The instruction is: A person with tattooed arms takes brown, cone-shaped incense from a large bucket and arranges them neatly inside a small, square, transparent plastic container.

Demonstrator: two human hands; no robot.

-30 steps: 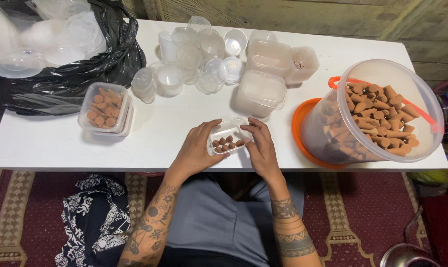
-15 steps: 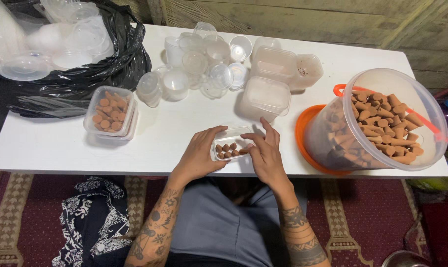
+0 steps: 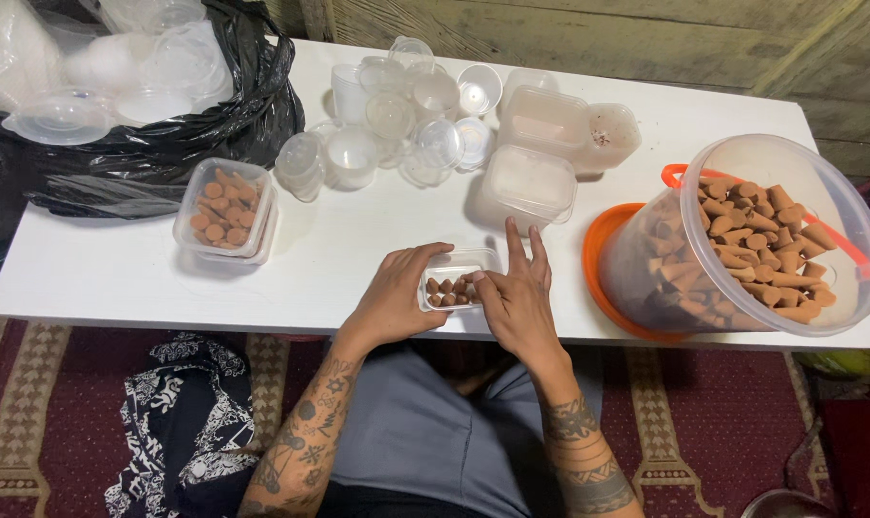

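From the head camera, a small clear plastic tray (image 3: 457, 284) sits near the front edge of the white table (image 3: 358, 240), caught between both hands. The left hand (image 3: 397, 297) wraps its left end, its fingers (image 3: 425, 254) curled narrowly over the far rim and the thumb on the near side, so the hand holds the tray. The right hand (image 3: 519, 299) lies against the tray's right end with two fingers (image 3: 526, 251) stretched straight out along the table, while its thumb and bent finger pinch together at the tray's edge; whether they hold a cone there cannot be told. The tray is shallow, rectangular and see-through, with rounded corners, and in it lie small brown cones (image 3: 447, 291) in a loose row, matte and dusty-looking. To the right, a big clear plastic bucket (image 3: 742, 240) with an orange lid under it lies tilted on its side, heaped with the same brown cones. To the left stands a filled clear box (image 3: 224, 209) of cones, stacked on another. Farther back are empty rectangular tubs (image 3: 533, 180) with a cloudy film, and a cluster of small round clear cups (image 3: 397, 120). A black plastic bag (image 3: 166, 144), glossy and crumpled, holds more clear lids at the table's far left corner. Below the table lies a red patterned rug (image 3: 61, 432).
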